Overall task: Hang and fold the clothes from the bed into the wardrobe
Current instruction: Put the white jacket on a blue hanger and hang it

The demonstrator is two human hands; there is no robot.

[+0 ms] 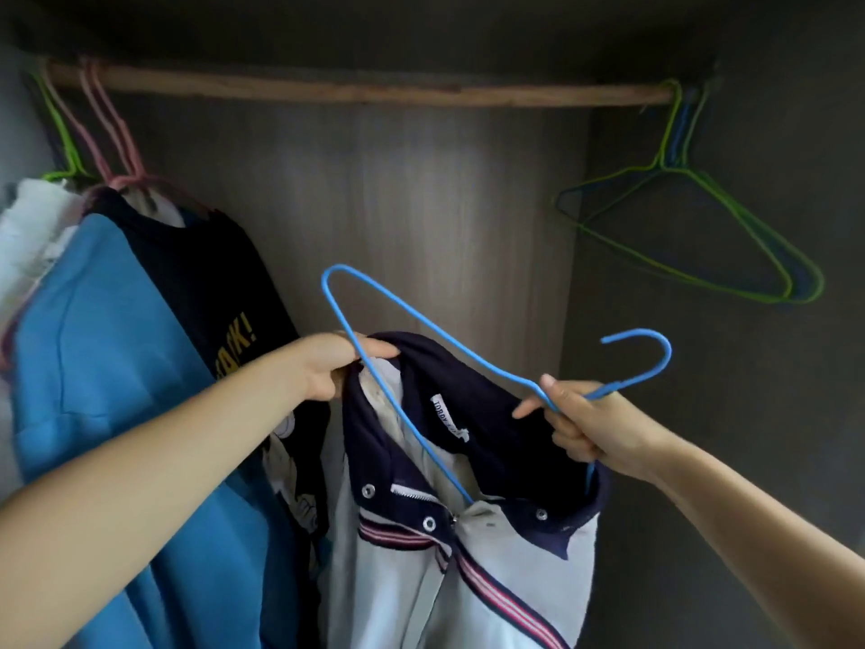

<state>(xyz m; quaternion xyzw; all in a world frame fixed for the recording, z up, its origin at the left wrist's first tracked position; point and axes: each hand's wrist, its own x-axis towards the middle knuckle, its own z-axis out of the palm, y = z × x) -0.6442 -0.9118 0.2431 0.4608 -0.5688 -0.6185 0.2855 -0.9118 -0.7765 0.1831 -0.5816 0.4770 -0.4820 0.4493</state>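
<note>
We're standing at the wardrobe w/ a jacket (468, 545) half on a blue hanger (421, 330). Our left hand (327, 367) has its fingers curled round the dark collar (472, 395) at its left end, pinching it open and up so the neck stays wide. Our right hand (590, 428) grips the hanger at the neck, just below the hook, fingers closed tight on the wire, thumb sticking out toward the collar. The hanger is tilted: its right shoulder is already down inside the jacket, its left shoulder sticks up free above the collar, hook pointing right. Prob we hold it slanted like that because the neck opening is too narrow to take both shoulders at once.

The jacket is light w/ striped trim and snap buttons, hanging from our hands in front of the wardrobe's back panel, not yet on the wooden rail (355, 93).

On the rail, far left, a blue top (107, 348) and a dark printed shirt (206, 283) hang on pink and green hangers. Far right, a bunch of bare green hangers (702, 227).

Next, we'd guess: tuck the free shoulder under the collar, then hook onto the rail in the gap betw. the two groups.
</note>
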